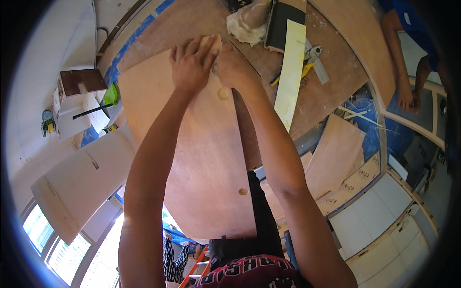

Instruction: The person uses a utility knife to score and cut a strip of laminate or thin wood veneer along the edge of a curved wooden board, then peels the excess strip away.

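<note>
A pale wooden door panel point(192, 158) lies in front of me on a brown worktable point(336, 72), its near end by my waist. Round shallow holes line its right side: one near my hands point(224, 93), another at the near end point(243, 192), and a third partly covered by my right hand. My left hand point(191, 65) rests flat near the panel's far end with fingers spread. Beside it, my right hand point(234, 66) is closed at the far right corner, over the hole and edge. Its fingertips are hidden, so whatever they hold cannot be made out.
Right of my hands lie a pale yellow strip point(291, 77), a yellow cutter point(308, 70), a metal square point(321, 71) and a plastic bag point(247, 23). Wood offcuts point(331, 153) lie lower right. Another person's hands point(408, 100) work at far right. An orange ladder point(196, 269) stands below.
</note>
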Available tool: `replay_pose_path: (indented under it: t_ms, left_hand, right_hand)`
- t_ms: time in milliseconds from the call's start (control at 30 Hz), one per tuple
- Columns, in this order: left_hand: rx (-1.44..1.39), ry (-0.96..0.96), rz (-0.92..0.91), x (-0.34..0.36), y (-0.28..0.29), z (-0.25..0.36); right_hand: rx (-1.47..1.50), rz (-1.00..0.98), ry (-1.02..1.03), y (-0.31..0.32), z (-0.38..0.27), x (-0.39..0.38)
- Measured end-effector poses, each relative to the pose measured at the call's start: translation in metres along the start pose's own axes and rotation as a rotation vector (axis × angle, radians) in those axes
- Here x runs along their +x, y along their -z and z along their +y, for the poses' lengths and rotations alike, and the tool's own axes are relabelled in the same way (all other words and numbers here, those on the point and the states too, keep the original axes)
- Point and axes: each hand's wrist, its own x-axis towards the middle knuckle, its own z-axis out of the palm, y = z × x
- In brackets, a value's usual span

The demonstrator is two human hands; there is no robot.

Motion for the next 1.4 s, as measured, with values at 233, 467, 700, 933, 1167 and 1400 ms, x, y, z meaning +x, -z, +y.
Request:
replay_pose_path:
  t_ms: [233, 467, 700, 933, 1167, 1400]
  left_hand:
    - [-0.01, 0.011, -0.011, -0.001, 0.0, -0.001]
    - [-0.017, 0.013, 0.021, 0.0, -0.002, -0.001]
    - [-0.008, 0.001, 0.008, 0.0, 0.0, -0.001]
    - [0.007, 0.012, 0.02, 0.005, -0.001, 0.003]
    - [-0.032, 0.05, 0.0, 0.002, -0.002, 0.0]
    - [0.018, 0.104, 0.073, 0.001, -0.008, -0.003]
  right_hand:
    - [0.009, -0.021, 0.01, 0.004, 0.0, -0.006]
    - [0.006, -0.069, -0.059, -0.005, 0.004, -0.043]
    - [-0.047, 0.006, -0.003, 0.019, 0.018, -0.05]
    - [0.024, 0.475, 0.173, 0.0, 0.03, -0.007]
    - [0.056, 0.483, 0.087, -0.015, 0.028, 0.008]
    - [0.184, 0.566, 0.183, -0.017, 0.036, 0.004]
